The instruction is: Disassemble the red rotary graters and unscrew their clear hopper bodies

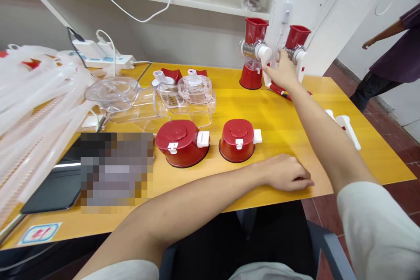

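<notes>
Two rotary graters stand at the back right of the table, each with a red hopper, metal drum and white crank: the left grater (252, 52) and the right grater (297, 37). My right hand (285, 70) reaches between them, thumb and fingers apart, close to the left grater's crank and in front of the right grater's drum. Whether it touches either cannot be told. My left hand (288, 173) rests on the table near the front edge, its fingers loosely curled with nothing visible in them. Beyond my left forearm sit two red grater bases (182, 142) with white levers.
Clear plastic grater housings (187, 96) lie mid-table. White crank handles (348, 131) lie at the right. Plastic bags (49, 96), a black device (54, 190) and a power strip (111, 61) occupy the left. Another person (397, 57) stands at the far right.
</notes>
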A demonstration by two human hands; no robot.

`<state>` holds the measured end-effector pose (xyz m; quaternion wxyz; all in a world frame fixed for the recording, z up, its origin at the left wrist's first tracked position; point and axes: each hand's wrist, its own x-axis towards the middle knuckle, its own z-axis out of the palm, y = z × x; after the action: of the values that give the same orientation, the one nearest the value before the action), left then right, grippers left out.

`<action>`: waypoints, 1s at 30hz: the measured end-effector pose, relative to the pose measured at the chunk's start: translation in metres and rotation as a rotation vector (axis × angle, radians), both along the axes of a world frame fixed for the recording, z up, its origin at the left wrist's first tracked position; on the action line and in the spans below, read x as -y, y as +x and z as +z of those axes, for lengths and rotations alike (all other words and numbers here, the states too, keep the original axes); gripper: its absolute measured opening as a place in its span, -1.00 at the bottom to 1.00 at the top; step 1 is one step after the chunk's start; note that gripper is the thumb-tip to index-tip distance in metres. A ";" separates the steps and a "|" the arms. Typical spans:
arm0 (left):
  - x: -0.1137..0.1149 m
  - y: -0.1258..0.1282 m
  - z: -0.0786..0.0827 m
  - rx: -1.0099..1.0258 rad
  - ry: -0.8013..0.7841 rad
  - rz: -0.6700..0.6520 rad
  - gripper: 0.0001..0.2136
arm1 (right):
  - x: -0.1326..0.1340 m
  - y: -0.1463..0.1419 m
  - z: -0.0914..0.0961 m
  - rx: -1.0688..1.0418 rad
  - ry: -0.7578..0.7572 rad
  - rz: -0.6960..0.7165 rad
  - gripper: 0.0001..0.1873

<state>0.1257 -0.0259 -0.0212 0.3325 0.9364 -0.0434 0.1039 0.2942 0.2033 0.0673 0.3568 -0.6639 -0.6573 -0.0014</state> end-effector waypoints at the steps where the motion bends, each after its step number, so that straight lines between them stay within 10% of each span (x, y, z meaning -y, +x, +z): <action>1: 0.000 -0.001 0.001 -0.001 -0.006 -0.003 -0.50 | -0.014 -0.009 -0.001 -0.015 -0.016 0.002 0.00; 6: -0.002 -0.001 0.004 -0.017 -0.028 0.008 -0.52 | -0.037 -0.024 -0.009 -0.061 -0.059 -0.030 -0.27; 15: -0.002 -0.001 0.004 -0.002 -0.031 -0.006 -0.48 | 0.013 -0.017 0.000 -0.110 -0.052 0.022 -0.32; 24: 0.002 -0.003 0.000 0.345 -0.065 0.151 -0.60 | 0.149 0.020 -0.013 -0.244 -0.047 0.084 -0.29; 30: 0.005 -0.005 0.000 0.717 -0.055 0.592 -0.45 | 0.257 0.049 -0.010 -0.344 -0.079 0.112 -0.26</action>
<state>0.1207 -0.0309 -0.0214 0.2771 0.8042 0.1164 0.5127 0.3434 -0.0535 0.0571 0.4372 -0.6302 -0.6219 0.1580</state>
